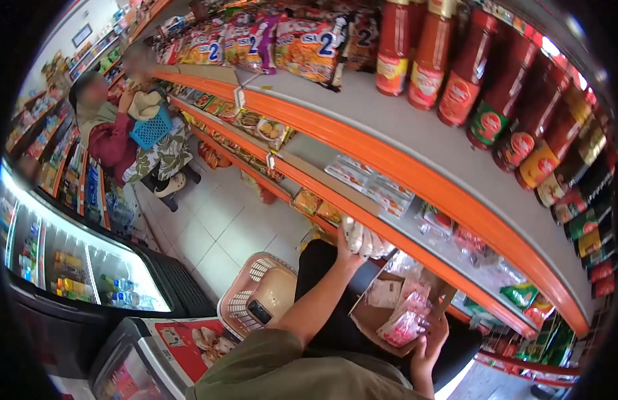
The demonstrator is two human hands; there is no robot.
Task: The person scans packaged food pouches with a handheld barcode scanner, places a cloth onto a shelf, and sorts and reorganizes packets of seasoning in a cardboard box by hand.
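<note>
My left hand (349,248) is closed round a bundle of white packets (363,239), at the edge of a lower orange-trimmed shelf (309,188). On my lap rests an open cardboard box (366,319) with clear and pink-white plastic packets (407,312) in it. My right hand (429,340) is at the box's right side, its fingers apart beside the pink packets; the fingertips touch the box or packets. Boxed clear-wrapped packs (369,185) lie on the shelf just above my left hand.
Sauce bottles (462,87) and noodle packs (309,47) line the upper shelf. A pink basket (239,293) holding a phone (259,311) stands on the floor left of me. A person (112,133) with a blue basket (151,128) is in the aisle, near lit fridges (82,267).
</note>
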